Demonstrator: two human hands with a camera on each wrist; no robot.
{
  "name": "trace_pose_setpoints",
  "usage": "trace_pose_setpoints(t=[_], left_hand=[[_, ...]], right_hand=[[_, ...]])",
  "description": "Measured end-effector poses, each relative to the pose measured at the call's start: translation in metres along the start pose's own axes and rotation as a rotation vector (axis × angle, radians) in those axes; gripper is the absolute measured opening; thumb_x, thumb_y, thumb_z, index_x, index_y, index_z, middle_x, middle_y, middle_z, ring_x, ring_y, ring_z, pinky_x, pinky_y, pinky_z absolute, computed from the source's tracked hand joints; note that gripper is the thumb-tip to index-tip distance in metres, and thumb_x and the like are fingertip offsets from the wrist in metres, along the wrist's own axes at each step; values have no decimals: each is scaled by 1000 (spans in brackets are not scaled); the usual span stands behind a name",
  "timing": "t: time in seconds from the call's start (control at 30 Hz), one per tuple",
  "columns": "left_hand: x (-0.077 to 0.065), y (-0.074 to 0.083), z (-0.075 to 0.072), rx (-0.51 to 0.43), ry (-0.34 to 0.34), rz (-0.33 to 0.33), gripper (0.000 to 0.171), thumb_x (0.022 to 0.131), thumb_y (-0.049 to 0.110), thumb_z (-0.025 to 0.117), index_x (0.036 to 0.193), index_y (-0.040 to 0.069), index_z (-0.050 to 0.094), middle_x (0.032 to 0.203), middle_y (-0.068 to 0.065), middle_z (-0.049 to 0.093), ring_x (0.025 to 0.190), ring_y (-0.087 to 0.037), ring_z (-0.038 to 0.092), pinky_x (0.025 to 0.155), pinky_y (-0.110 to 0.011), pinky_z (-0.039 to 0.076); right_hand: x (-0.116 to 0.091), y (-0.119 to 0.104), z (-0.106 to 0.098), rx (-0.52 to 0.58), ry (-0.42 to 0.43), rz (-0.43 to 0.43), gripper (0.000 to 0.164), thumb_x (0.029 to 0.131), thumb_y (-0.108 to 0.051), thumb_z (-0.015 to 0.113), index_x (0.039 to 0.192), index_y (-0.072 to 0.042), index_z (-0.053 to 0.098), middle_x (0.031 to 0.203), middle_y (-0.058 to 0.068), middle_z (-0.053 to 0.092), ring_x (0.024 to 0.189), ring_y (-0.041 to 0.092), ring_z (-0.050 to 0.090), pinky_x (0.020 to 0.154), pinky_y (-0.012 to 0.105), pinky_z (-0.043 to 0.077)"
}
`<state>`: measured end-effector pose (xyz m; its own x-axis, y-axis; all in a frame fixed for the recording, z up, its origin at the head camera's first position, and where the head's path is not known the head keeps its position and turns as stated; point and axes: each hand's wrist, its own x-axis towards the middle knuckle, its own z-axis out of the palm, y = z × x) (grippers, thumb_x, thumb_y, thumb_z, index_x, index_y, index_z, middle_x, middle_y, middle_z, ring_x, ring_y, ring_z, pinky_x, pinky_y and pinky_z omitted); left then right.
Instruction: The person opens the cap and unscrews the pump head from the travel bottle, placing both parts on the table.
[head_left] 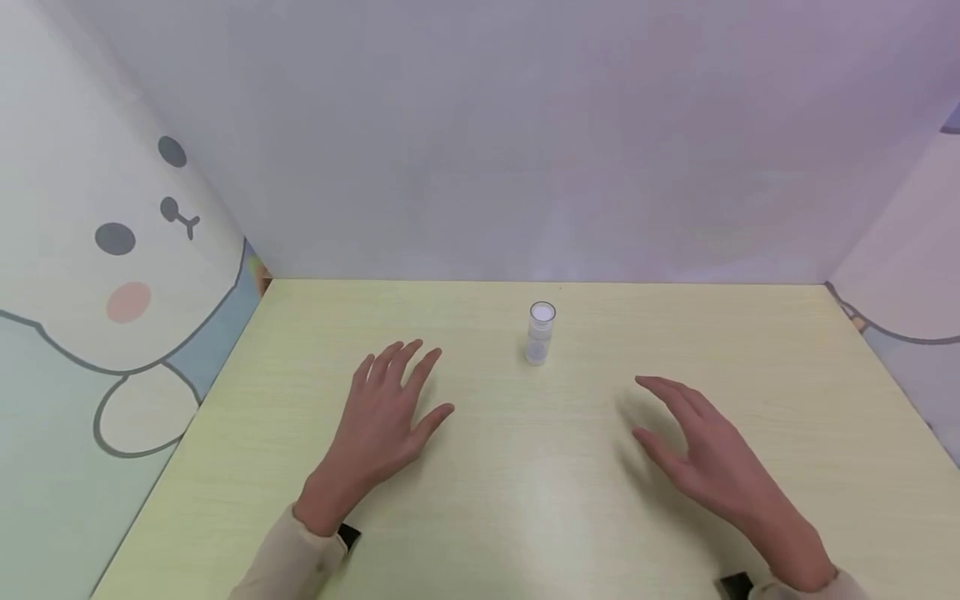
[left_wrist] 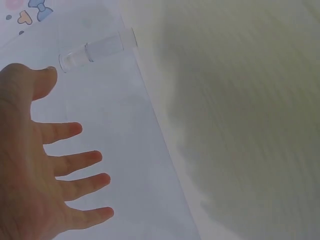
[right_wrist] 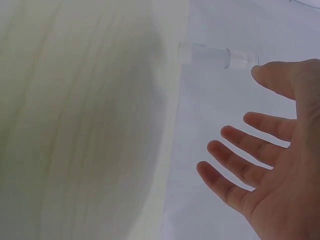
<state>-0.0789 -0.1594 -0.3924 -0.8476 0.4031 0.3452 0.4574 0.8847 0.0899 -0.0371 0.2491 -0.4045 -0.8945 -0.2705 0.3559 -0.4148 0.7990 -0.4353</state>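
A small clear cylindrical container (head_left: 539, 335) with a whitish top stands upright on the table, toward the back and between the two hands. My left hand (head_left: 386, 417) hovers over the table to its left, fingers spread and holding nothing. To the right and nearer the front is my right hand (head_left: 708, 454), its fingers extended and thumb apart, also holding nothing. Both wrist views show the container, (left_wrist: 97, 49) beyond the left thumb and, in the right one, the same container (right_wrist: 220, 56) past the right thumb's tip.
The pale wooden table (head_left: 525, 500) ends at a plain light back wall (head_left: 525, 150). Side panels with cartoon drawings stand at the left (head_left: 67, 183) and right (head_left: 907, 242). Beige sleeves (head_left: 288, 558) with small black pieces at the cuffs cover the forearms.
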Motion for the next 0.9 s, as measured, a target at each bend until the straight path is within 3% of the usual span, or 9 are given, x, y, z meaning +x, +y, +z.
trace_pose_setpoints(t=[0.07,0.17,0.27,0.37,0.67,0.9], left_hand=[[2,1,2,-2,7,4,68,98,54,62,153,16,50,153,-16,52,143,-42,46,117,-65,35],[5,2,3,1,13,11,68,97,54,63,152,16,51,151,-15,54,141,-41,48,116,-65,36],[9,4,4,-1,14,12,68,97,54,64,151,15,52,150,-15,54,139,-41,49,116,-65,36],[12,5,5,-16,17,13,66,97,53,63,151,16,52,150,-13,55,139,-39,50,117,-63,36],[20,7,9,-49,79,42,59,98,50,64,145,16,57,144,-12,60,134,-38,54,114,-59,40],[27,10,10,-55,67,35,59,97,50,67,145,16,58,144,-11,60,134,-37,55,114,-59,40]], right_hand=[[1,-1,3,17,-13,17,64,91,-16,80,149,-16,54,144,4,61,133,27,56,109,1,22],[4,-3,6,29,-32,34,61,94,-19,79,149,-17,54,143,2,62,131,26,58,107,16,37],[9,-4,10,28,-32,31,59,94,-20,79,147,-16,55,140,2,63,124,25,62,97,33,48],[15,-4,13,29,-16,24,59,92,-18,80,145,-14,56,136,3,66,116,24,65,90,40,53],[31,-7,19,49,-10,35,55,92,-20,80,142,-10,58,133,6,68,113,23,68,89,46,57],[40,-10,21,72,4,20,54,92,-19,80,140,-10,59,131,7,69,112,23,69,89,45,57]])
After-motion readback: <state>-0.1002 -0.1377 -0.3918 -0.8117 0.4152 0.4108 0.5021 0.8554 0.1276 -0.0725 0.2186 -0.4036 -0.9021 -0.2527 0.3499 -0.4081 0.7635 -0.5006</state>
